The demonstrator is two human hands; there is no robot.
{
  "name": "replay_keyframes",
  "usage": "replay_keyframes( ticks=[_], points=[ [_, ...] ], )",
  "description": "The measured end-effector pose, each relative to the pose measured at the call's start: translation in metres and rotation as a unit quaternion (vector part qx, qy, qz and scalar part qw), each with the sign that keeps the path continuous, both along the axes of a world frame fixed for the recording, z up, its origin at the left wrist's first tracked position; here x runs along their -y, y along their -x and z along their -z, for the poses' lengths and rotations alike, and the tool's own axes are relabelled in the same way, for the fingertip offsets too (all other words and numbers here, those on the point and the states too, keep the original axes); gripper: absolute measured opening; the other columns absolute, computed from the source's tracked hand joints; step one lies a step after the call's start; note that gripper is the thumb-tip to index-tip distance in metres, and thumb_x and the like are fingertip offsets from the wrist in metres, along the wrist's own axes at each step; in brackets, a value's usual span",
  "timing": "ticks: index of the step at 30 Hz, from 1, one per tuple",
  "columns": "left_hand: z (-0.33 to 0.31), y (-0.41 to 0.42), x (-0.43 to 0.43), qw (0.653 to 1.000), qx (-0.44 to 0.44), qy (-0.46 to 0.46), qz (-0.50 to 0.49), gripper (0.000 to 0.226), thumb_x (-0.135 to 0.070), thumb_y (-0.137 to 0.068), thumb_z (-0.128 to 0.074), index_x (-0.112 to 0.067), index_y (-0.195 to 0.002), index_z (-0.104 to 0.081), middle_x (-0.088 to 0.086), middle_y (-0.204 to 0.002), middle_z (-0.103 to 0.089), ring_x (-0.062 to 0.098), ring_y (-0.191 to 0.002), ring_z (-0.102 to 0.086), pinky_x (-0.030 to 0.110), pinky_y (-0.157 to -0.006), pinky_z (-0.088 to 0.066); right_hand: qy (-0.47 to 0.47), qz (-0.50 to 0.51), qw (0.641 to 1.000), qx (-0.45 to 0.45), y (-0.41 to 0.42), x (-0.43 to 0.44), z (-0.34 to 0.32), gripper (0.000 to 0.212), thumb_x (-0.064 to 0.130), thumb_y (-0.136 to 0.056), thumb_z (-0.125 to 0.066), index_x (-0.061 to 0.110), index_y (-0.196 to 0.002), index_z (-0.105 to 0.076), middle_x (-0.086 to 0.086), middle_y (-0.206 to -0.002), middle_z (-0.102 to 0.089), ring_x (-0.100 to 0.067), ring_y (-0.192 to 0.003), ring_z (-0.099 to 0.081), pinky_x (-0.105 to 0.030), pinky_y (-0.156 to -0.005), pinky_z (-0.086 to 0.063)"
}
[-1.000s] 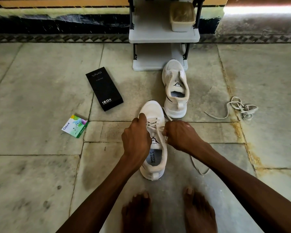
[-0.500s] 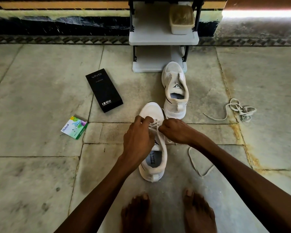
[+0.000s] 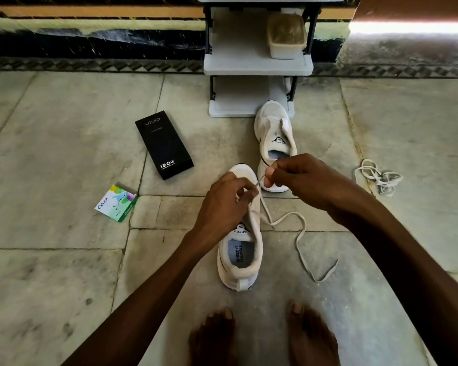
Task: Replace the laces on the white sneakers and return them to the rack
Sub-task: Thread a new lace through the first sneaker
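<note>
Left hand (image 3: 225, 204) curled over near sneaker (image 3: 239, 262), pinching lace (image 3: 304, 225) at the eyelets. Right hand (image 3: 304, 180), at 1 o'clock, pinching the lace's end. Second sneaker (image 3: 273, 133) at 12 o'clock, before the rack (image 3: 257, 67). Loose lace bundle (image 3: 378, 178) at 3 o'clock, on floor.

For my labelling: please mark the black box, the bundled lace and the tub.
black box (image 3: 164, 145): head view, top face centre.
bundled lace (image 3: 386, 180): head view, tangled middle.
tub (image 3: 284, 52): head view, front wall.

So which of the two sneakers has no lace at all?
The far sneaker, by the rack, shows bare eyelets; the near sneaker has a lace through it.
</note>
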State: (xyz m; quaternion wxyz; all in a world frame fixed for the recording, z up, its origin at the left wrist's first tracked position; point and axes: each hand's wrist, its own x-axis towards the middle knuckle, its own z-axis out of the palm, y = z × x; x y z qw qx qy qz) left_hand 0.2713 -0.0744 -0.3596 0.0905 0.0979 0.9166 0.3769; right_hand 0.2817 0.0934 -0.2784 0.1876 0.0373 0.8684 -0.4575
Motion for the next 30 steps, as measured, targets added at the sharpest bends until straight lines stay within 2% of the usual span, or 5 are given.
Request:
replay_keyframes(
  ticks=[7, 19, 23, 26, 30],
  points=[
    [-0.021, 0.017, -0.003, 0.992, -0.115, -0.046, -0.023, 0.012, -0.029, -0.092, -0.061, -0.021, -0.085, -0.064, -0.01, -0.083, -0.055, 0.006, -0.071, -0.054, 0.03, -0.063, -0.049, -0.01, 0.01, 0.999, -0.04, -0.004, -0.014, -0.012, 0.02, 0.039, -0.093, -0.063, 0.031, -0.081, -0.076, 0.011, -0.077, -0.069, -0.002, -0.07, -0.057, -0.026, -0.067, -0.045],
    [-0.058, 0.026, 0.002, 0.97, -0.165, -0.164, -0.075, 0.03, -0.03, -0.097, -0.057, -0.01, -0.078, -0.069, -0.006, -0.063, -0.062, 0.01, -0.055, -0.059, 0.03, -0.054, -0.048, -0.298, -0.096, 0.949, 0.022, -0.015, -0.035, 0.084, 0.012, 0.016, -0.087, -0.065, 0.01, -0.081, -0.074, -0.011, -0.08, -0.07, -0.026, -0.072, -0.068, -0.032, -0.069, -0.055],
    [-0.054, 0.023, 0.002, 0.978, -0.09, -0.171, -0.073, 0.015, -0.021, -0.096, -0.056, -0.018, -0.101, -0.07, -0.01, -0.07, -0.064, 0.005, -0.052, -0.061, 0.025, -0.051, -0.051, -0.179, -0.036, 0.983, 0.023, -0.015, -0.037, 0.09, 0.012, 0.009, -0.084, -0.066, 0.011, -0.076, -0.074, -0.003, -0.067, -0.073, -0.016, -0.066, -0.071, -0.03, -0.07, -0.058],
    [-0.047, 0.022, 0.004, 0.99, 0.037, -0.121, -0.055, 0.053, -0.026, -0.096, -0.058, -0.02, -0.145, -0.04, -0.008, -0.097, -0.064, 0.008, -0.063, -0.068, 0.032, -0.06, -0.059, 0.028, 0.066, 0.997, 0.04, -0.013, -0.032, 0.074, 0.005, 0.002, -0.087, -0.069, 0.004, -0.088, -0.074, -0.01, -0.073, -0.075, -0.019, -0.069, -0.074, -0.025, -0.072, -0.06],
    [-0.031, 0.01, 0.004, 0.996, 0.07, -0.055, -0.027, 0.053, -0.032, -0.094, -0.06, -0.028, -0.142, -0.037, -0.006, -0.104, -0.067, 0.011, -0.074, -0.07, 0.041, -0.075, -0.06, 0.186, 0.123, 0.974, 0.042, -0.01, -0.024, 0.051, 0.01, -0.004, -0.085, -0.068, -0.005, -0.095, -0.072, -0.022, -0.081, -0.072, -0.021, -0.07, -0.07, -0.021, -0.066, -0.058]
  ],
)
